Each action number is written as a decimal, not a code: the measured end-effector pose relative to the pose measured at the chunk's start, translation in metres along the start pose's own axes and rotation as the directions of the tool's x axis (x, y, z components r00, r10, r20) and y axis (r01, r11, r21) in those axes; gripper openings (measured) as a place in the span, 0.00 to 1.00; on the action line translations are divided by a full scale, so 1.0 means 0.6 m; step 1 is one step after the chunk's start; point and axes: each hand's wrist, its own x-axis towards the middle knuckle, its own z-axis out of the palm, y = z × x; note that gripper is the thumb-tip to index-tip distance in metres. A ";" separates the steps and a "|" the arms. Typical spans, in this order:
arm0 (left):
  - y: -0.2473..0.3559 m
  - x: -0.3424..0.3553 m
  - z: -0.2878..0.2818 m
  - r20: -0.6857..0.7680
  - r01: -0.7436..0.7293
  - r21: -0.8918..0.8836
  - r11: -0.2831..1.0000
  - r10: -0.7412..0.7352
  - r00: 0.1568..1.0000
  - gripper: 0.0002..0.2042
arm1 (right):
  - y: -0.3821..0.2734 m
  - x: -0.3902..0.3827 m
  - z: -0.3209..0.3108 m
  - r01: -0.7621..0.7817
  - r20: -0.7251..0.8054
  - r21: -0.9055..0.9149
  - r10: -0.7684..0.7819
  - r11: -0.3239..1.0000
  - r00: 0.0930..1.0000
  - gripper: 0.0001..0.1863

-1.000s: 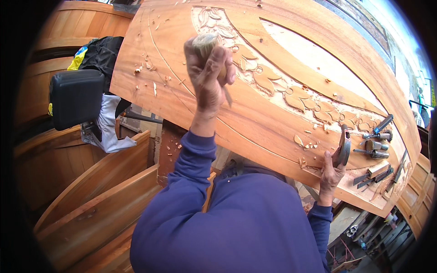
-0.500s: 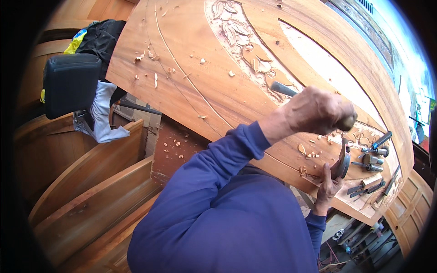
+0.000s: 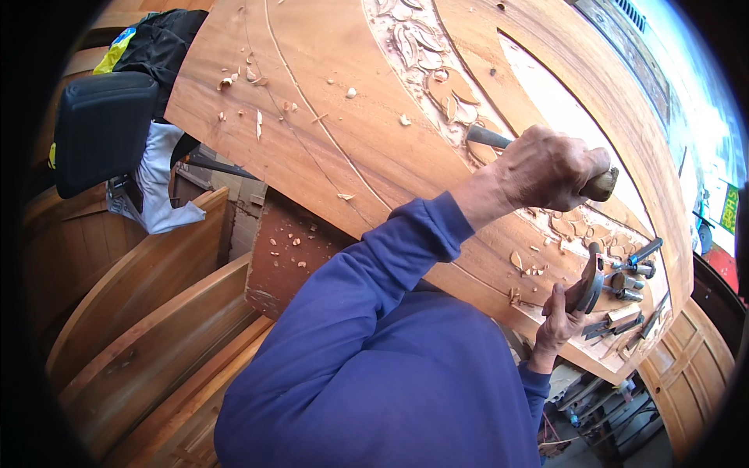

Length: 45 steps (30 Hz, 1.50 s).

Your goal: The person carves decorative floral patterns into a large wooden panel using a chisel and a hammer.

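Note:
My left hand [image 3: 544, 168] is closed around a chisel [image 3: 490, 138]. Its grey metal blade points left over the carved leaf-and-flower band [image 3: 445, 86] of a large wooden panel [image 3: 328, 54], and its wooden butt sticks out right of my fist. Whether the edge touches the wood I cannot tell. Lower right, my right hand [image 3: 555, 327] grips a mallet-like tool with a dark curved edge [image 3: 593, 285], thumb up along its side; its handle is hidden. Just right of that tool lie several carving tools [image 3: 624, 285] on the panel.
Wood shavings [image 3: 257, 121] are scattered across the panel. A black padded seat [image 3: 105, 129] with a white cloth [image 3: 162, 183] stands at the left. Curved wooden boards [image 3: 156, 327] lean below it. A panelled wooden piece [image 3: 694, 351] is at the lower right.
The chisel's butt end has swung up and away from me, and more of it shows beside my left fist. My right hand keeps its tool. The whole view has shifted slightly.

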 end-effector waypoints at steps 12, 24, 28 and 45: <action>-0.022 0.048 -0.023 -0.305 0.106 -0.086 0.991 -0.128 0.944 0.10 | -0.160 0.088 0.042 0.311 -0.044 0.020 -0.310 0.950 0.950 0.38; -0.012 0.032 -0.017 -0.125 0.104 -0.079 0.991 -0.113 0.986 0.12 | -0.199 0.104 0.058 0.379 -0.024 0.074 -0.379 0.922 0.925 0.39; -0.015 0.032 -0.021 -0.112 0.116 -0.067 0.991 -0.123 0.986 0.12 | -0.190 0.103 0.053 0.361 -0.042 0.062 -0.359 0.930 0.932 0.40; -0.018 0.033 -0.025 -0.149 0.108 -0.098 0.989 -0.121 0.981 0.12 | -0.198 0.103 0.055 0.373 -0.027 0.086 -0.372 0.924 0.928 0.41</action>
